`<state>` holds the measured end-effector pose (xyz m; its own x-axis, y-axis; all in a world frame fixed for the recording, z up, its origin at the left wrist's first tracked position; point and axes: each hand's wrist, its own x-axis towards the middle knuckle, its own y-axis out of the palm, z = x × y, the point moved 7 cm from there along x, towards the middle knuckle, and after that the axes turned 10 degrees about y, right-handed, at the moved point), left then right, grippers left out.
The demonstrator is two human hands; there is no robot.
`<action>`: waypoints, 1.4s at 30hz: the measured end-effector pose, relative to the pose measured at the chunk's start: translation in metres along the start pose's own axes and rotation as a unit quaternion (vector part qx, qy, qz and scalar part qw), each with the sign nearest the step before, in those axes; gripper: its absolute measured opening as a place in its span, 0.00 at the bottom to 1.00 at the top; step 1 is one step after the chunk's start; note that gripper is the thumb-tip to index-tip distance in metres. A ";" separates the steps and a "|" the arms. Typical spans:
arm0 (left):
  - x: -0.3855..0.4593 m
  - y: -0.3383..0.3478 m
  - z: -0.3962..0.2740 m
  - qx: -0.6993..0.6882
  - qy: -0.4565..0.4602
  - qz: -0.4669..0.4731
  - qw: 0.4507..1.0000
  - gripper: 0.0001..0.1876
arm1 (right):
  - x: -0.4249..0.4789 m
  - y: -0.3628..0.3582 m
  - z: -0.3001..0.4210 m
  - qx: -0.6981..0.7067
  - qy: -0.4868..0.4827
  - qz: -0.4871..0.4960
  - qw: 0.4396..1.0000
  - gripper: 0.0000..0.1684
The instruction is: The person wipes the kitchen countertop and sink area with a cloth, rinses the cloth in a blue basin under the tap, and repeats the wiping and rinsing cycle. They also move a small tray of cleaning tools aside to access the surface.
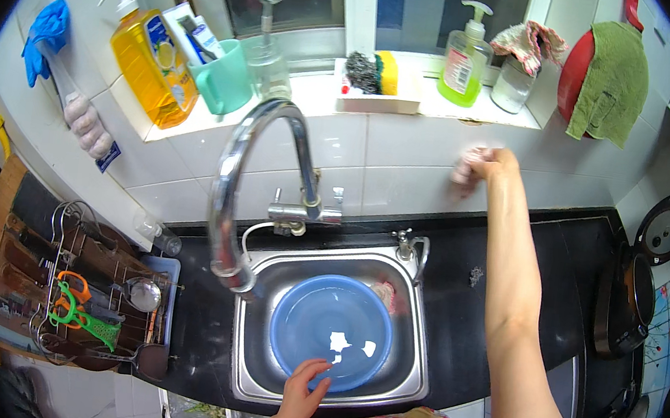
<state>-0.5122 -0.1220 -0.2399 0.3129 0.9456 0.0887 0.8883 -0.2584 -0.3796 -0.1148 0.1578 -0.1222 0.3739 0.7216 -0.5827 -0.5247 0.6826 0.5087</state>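
Note:
My right hand [497, 163] grips a crumpled pinkish cloth [468, 168] in front of the white wall tiles, below the windowsill. The cloth is blurred, and whether it touches the tiles cannot be told. Over the near rim of a blue plastic basin [276, 362], my left hand [305, 386] holds nothing, its fingers apart. Water with bright reflections fills part of the basin, which sits in a stainless steel sink [250, 377]. Another reddish cloth [385, 296] lies partly hidden between the basin and the sink's far right side.
A chrome gooseneck faucet [230, 186] arches over the sink's left side. Along the windowsill stand a yellow detergent bottle [154, 67], a green soap bottle [463, 69] and a glass jar [513, 84]. A wire utensil rack [64, 223] is at left, a dark cooker [625, 307] at right.

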 end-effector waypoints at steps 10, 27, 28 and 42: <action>-0.013 -0.029 0.031 -0.045 -0.013 -0.009 0.999 0.13 | -0.111 0.149 -0.156 -0.250 -0.285 -0.050 0.924 0.39; -0.030 -0.048 0.035 -0.028 -0.014 -0.002 1.000 0.14 | -0.011 0.029 -0.190 -0.263 -0.540 -0.175 0.780 0.36; -0.036 -0.056 0.034 -0.022 -0.034 -0.011 0.999 0.14 | -0.006 0.028 -0.219 -0.247 -0.499 -0.166 0.814 0.37; -0.064 -0.085 0.072 -0.094 -0.102 -0.121 0.983 0.12 | -0.084 0.182 -0.433 -0.629 -0.725 0.233 0.156 0.27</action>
<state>-0.6321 -0.1469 -0.2792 0.0269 0.9989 -0.0386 0.9807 -0.0339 -0.1923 -0.5733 0.1715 -0.2549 -0.6273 0.5498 0.5515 -0.1469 0.6120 -0.7771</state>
